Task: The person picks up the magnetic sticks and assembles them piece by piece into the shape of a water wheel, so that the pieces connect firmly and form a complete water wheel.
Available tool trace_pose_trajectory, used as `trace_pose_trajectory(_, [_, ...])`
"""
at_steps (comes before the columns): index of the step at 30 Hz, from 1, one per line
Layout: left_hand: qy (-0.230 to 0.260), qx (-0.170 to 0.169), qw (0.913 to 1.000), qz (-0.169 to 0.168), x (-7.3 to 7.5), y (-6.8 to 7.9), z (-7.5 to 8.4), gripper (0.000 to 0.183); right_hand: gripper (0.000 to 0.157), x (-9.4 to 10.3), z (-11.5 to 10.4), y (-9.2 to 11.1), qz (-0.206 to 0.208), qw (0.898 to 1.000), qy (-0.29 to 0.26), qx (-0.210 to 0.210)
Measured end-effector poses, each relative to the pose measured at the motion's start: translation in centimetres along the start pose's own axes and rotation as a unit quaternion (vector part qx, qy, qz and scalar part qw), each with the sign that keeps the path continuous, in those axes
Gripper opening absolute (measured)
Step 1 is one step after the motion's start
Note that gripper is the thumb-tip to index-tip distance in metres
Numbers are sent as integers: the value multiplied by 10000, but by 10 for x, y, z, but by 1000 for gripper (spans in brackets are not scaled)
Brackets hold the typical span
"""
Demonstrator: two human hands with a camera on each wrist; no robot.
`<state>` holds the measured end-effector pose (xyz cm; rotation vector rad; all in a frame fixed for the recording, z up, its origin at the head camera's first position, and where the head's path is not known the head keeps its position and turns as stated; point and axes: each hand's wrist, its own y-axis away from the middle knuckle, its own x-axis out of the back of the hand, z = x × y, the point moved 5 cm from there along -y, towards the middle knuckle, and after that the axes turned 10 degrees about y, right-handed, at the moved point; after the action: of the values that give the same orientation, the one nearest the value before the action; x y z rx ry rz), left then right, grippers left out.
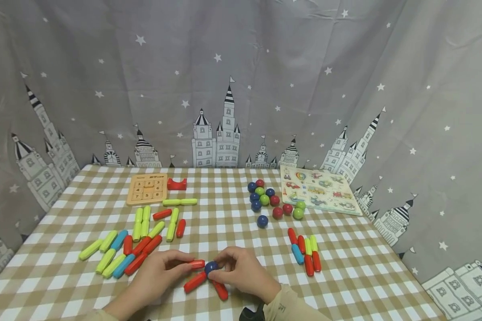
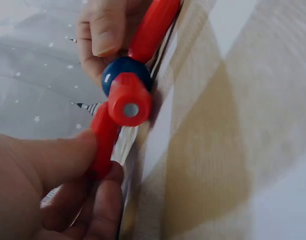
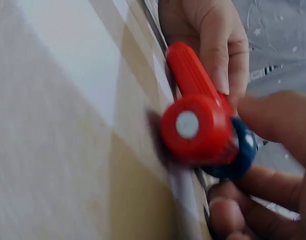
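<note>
Near the front of the table, my left hand (image 1: 160,269) pinches a red rod (image 1: 198,264) between thumb and fingers. The inner end of that rod is at a dark blue ball (image 1: 211,267), which my right hand (image 1: 245,272) grips from the right. Two more red rods spread from the ball towards the front, one to the left (image 1: 194,282) and one to the right (image 1: 220,290). In the left wrist view a rod's end face shows a silvery disc (image 2: 131,110). The right wrist view shows a similar pale disc (image 3: 187,124) on a red rod.
Several yellow-green, red and blue rods (image 1: 108,259) lie on the left, with a wooden number board (image 1: 147,189) and a red block (image 1: 177,184) behind. Loose balls (image 1: 262,221) and a picture board (image 1: 319,189) are at the back right. More rods (image 1: 297,254) lie to the right.
</note>
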<state>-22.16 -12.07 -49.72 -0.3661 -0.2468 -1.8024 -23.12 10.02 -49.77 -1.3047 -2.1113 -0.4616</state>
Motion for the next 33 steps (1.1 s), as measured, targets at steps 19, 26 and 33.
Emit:
trace_pose_trajectory(19, [-1085,411,9894,870,21,8,8,17,33,7,4,3,39,9999,151,18])
trace_pose_trajectory(26, [-3031,676,9445,1066,66,14,3,29,25,6,2,3,96,9999,29,-51])
trace_pose_trajectory(33, [-3452,628,9334,754,66,13,0,28,23,4,2,2,93,9999,51,18])
